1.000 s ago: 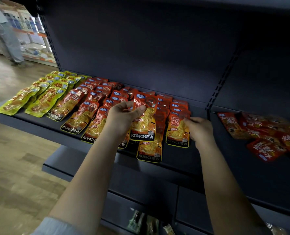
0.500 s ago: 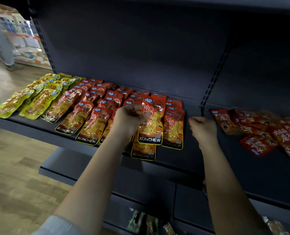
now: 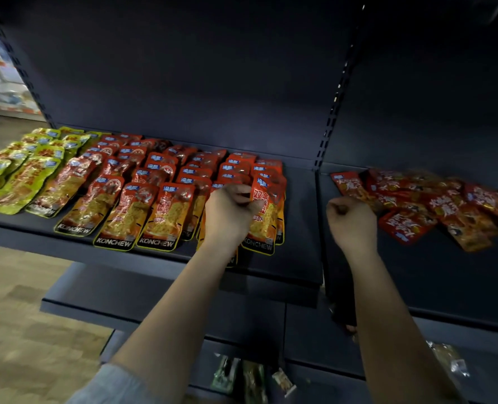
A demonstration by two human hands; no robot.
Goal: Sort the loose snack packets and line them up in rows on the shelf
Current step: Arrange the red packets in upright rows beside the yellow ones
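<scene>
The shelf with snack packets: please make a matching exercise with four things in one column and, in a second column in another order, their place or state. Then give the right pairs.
Things:
1. green packets
2. loose red packets
3. left hand
4. right hand

Place or state:
A. curled, holding nothing, beside the loose pile
B. heaped without order on the right shelf section
C. in rows at the far left of the shelf
D. pinching the top of an orange KONCHEW packet

Pairs: 1-C, 2-B, 3-D, 4-A
</scene>
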